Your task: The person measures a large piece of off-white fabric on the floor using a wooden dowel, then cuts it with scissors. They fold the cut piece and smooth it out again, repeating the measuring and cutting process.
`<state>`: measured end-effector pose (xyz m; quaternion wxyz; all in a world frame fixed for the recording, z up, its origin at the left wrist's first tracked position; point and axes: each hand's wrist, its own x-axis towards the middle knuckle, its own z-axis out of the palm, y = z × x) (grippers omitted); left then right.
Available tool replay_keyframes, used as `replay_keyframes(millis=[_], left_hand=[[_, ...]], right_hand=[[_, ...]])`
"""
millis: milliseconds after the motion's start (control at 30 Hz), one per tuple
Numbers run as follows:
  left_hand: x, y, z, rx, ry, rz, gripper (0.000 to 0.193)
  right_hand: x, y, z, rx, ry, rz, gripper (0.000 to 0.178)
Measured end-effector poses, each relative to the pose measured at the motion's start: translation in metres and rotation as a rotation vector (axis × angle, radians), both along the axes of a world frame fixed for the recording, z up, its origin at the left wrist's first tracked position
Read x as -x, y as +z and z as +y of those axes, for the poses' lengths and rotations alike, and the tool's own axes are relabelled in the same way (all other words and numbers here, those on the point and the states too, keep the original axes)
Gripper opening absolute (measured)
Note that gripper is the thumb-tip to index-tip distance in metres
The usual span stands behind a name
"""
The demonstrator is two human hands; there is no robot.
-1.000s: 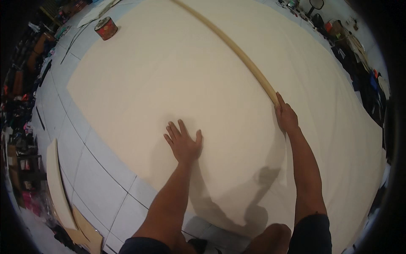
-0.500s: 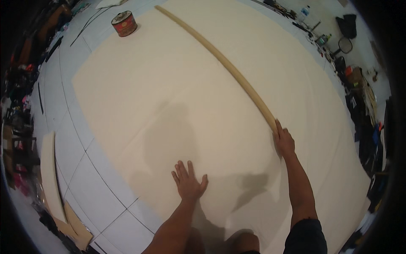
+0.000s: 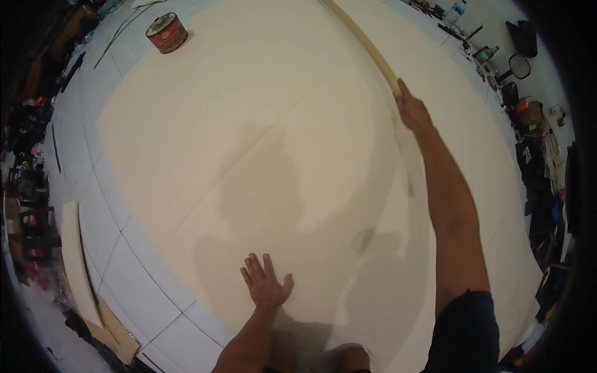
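Note:
A large cream-coloured sheet (image 3: 168, 130) is spread over the tiled floor in front of me. My left hand (image 3: 266, 286) lies on its near part, palm down with the fingers spread. Far out to the right, my right hand (image 3: 413, 110) grips the near end of a long tan pole (image 3: 367, 43). The pole runs away toward the top of the view, where its far end is cut off. I cannot tell whether the gripped end touches the sheet. Shadows of my head and arms fall across the sheet, which has faint creases.
A worn red can (image 3: 166, 34) stands at the sheet's far left corner. Pale boards (image 3: 79, 261) lie on the tiles (image 3: 146, 273) at the left. Clutter lines both sides, with a clear plastic bottle (image 3: 456, 11) and a round mirror (image 3: 518, 66) at the far right.
My right hand has moved far forward, carrying the pole away from me until its far end left the view. My left hand stays flat on the sheet. The view has shifted slightly.

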<state>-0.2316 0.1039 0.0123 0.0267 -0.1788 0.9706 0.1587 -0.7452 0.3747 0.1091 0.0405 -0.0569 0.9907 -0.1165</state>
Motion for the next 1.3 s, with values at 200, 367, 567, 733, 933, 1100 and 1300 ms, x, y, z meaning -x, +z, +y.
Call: replay_keyframes(millis=[200,367,567,733,933,1100,1300], left_hand=[[-0.010,0.001,-0.007,0.014,0.056,-0.024,0.084],[-0.010,-0.002,-0.005,0.009,0.029,0.013,0.083],[-0.005,-0.005,-0.003,-0.024,-0.013,-0.004,0.090],[-0.009,0.000,-0.007,0.066,0.021,0.064,0.083],[-0.011,0.002,-0.005,0.024,0.003,0.078,0.083],[-0.011,0.000,-0.003,0.054,-0.008,0.098,0.085],[-0.014,0.000,-0.001,0.131,-0.016,0.099,0.080]], right_hand=[[-0.189,-0.047,0.070,-0.232,0.040,-0.076,0.055],[-0.233,-0.052,0.160,-0.203,-0.100,-0.148,0.062],[-0.042,-0.029,0.087,-0.035,-0.131,-0.027,0.056],[-0.111,-0.037,0.022,-0.052,-0.155,-0.119,0.055],[-0.333,-0.063,0.062,-0.187,-0.094,-0.063,0.051],[-0.504,-0.062,0.106,-0.074,-0.176,-0.078,0.054],[-0.767,-0.064,0.182,-0.147,-0.641,-0.143,0.057]])
